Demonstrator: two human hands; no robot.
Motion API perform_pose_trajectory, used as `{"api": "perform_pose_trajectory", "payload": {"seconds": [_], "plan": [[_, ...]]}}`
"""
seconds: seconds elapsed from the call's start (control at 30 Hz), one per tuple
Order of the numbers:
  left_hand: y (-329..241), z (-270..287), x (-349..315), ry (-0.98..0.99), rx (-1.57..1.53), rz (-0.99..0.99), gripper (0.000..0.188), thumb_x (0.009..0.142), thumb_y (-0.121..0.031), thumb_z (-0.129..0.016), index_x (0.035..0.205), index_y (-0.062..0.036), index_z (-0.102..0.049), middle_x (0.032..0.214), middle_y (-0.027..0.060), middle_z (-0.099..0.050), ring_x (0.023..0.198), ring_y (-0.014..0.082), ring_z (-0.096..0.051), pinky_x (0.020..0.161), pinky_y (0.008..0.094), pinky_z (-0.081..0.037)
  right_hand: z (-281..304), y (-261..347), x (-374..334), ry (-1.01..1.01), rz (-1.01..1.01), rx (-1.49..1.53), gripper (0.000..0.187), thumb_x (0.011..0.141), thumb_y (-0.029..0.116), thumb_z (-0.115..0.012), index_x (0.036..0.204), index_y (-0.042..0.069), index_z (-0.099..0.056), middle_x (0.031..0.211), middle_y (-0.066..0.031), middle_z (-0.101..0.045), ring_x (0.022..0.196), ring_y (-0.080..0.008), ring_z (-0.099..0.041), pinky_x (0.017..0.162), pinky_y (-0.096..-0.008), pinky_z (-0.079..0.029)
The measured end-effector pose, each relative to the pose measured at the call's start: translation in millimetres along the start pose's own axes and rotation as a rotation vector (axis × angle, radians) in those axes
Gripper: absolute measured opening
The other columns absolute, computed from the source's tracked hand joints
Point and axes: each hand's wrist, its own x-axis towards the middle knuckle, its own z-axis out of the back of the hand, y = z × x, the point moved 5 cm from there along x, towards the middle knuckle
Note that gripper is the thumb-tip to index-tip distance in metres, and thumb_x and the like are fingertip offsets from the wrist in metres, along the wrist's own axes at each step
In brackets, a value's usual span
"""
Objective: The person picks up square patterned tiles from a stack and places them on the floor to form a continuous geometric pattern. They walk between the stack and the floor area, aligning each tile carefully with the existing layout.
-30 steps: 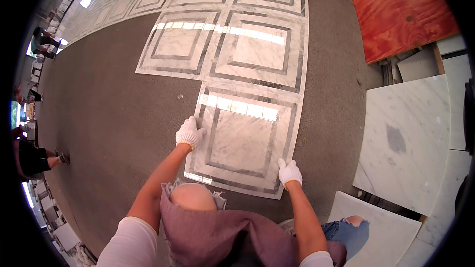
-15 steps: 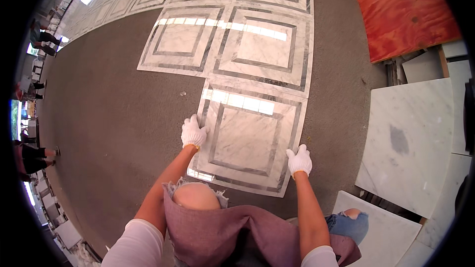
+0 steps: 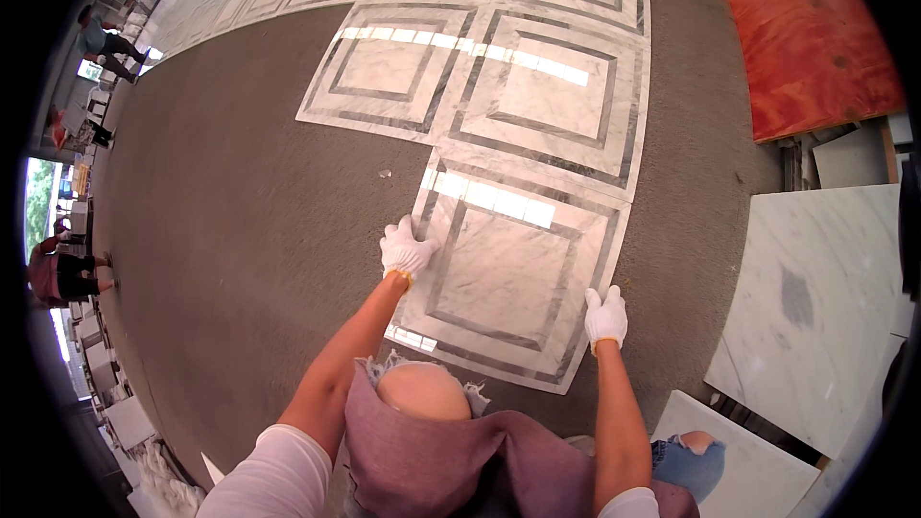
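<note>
A square marble tile (image 3: pixel 507 273), white with grey inlaid bands, lies flat in front of my knees. Its far edge meets the laid tiles (image 3: pixel 539 105) of the same pattern. My left hand (image 3: pixel 406 249), in a white knit glove, grips the tile's left edge with its fingers a little apart. At the right edge, my gloved right hand (image 3: pixel 605 317) holds the tile from the side. The undersides of the fingers on both hands are hidden.
Grey-brown floor (image 3: pixel 249 201) borders the tiles, with a small pale chip (image 3: pixel 385 174) on it. At the right are a red-stained board (image 3: pixel 815 38) and marble slabs (image 3: pixel 806 297). Several people stand along the far left, one in dark shorts (image 3: pixel 72 276).
The whole view has shifted, so the scene sits farther right. Both hands keep their places at the tile's edges, and the tile shows no clear movement against its neighbours.
</note>
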Motion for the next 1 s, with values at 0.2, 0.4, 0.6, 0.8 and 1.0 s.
{"api": "perform_pose_trajectory", "payload": {"seconds": [0.2,0.4,0.6,0.8,1.0], "plan": [[-4.4,5.1,-1.7,0.048,0.052,-0.043,0.073,0.066,-0.035,-0.071,0.129,-0.0078,-0.049,0.120,0.0220,-0.050,0.112,0.0417,-0.050,0.097,0.0463,-0.044,-4.1,-1.6,4.3,0.008,-0.012,-0.021,0.043,0.090,0.044,-0.054,0.104,0.003,-0.051,0.106,-0.0263,-0.059,0.100,-0.0435,-0.057,0.085,-0.0498,-0.046],[10.0,-0.5,7.1,0.133,0.007,-0.083,0.082,0.067,-0.035,-0.073,0.139,-0.0078,-0.043,0.126,0.0208,-0.048,0.118,0.0407,-0.048,0.100,0.0451,-0.042,-1.5,-4.9,3.6,0.017,-0.062,-0.053,0.046,0.090,0.047,-0.053,0.105,0.004,-0.051,0.108,-0.0256,-0.060,0.101,-0.0432,-0.058,0.085,-0.0510,-0.046],[14.9,-5.1,7.8,0.108,-0.094,-0.110,0.079,0.068,-0.031,-0.073,0.138,-0.0071,-0.046,0.127,0.0235,-0.047,0.117,0.0412,-0.047,0.101,0.0441,-0.041,7.6,-5.2,-10.0,0.002,-0.086,-0.027,0.049,0.088,0.051,-0.056,0.101,0.004,-0.050,0.106,-0.0240,-0.060,0.099,-0.0426,-0.059,0.084,-0.0500,-0.046],[24.6,-8.2,13.8,0.132,-0.130,-0.065,0.087,0.067,-0.036,-0.075,0.142,-0.0093,-0.041,0.132,0.0220,-0.044,0.121,0.0401,-0.046,0.103,0.0431,-0.040,3.8,-2.1,-7.3,0.025,-0.041,0.018,0.047,0.090,0.047,-0.054,0.104,0.002,-0.050,0.112,-0.0252,-0.059,0.104,-0.0436,-0.056,0.088,-0.0485,-0.044],[19.0,-2.9,8.3,0.178,-0.106,-0.032,0.091,0.067,-0.036,-0.075,0.146,-0.0112,-0.035,0.136,0.0209,-0.042,0.125,0.0401,-0.042,0.107,0.0435,-0.038,-2.9,-6.9,-3.0,-0.020,-0.010,0.055,0.043,0.091,0.045,-0.053,0.103,0.004,-0.050,0.108,-0.0254,-0.059,0.102,-0.0437,-0.057,0.085,-0.0499,-0.045]]}}
